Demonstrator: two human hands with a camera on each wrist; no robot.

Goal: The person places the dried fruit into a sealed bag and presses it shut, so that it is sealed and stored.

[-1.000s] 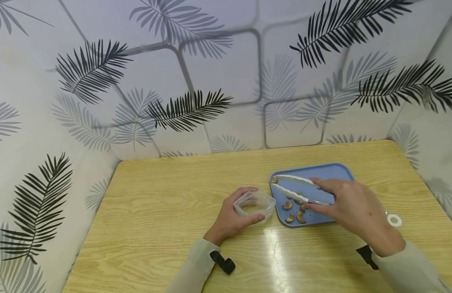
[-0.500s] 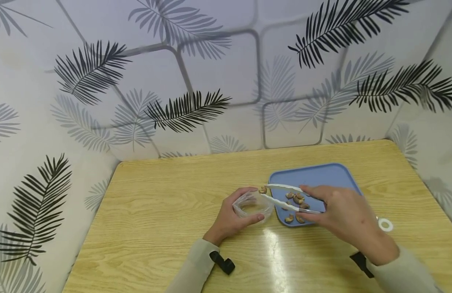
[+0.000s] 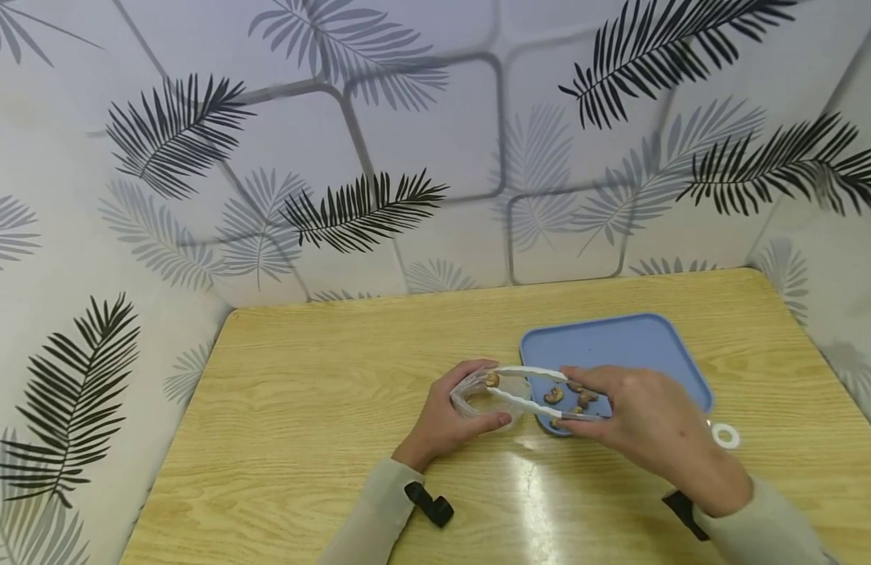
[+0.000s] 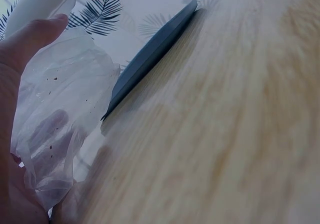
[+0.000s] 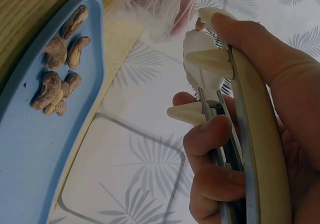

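One nut (image 3: 492, 379) near mid-frame: right fingers (image 5: 207, 139) squeeze its tongs (image 3: 537, 372), left fingers (image 3: 460, 373) grip the bag (image 4: 70, 79); keep its mouth wide.

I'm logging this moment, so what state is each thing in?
Bag, mouth open, held by the left hand
Tongs, squeezed partly shut, gripped by the right hand
Pinched nut, between the tongs' tips at the bag's mouth
Tray, flat on the table
Loose nuts, lying together at the tray's end nearest the bag
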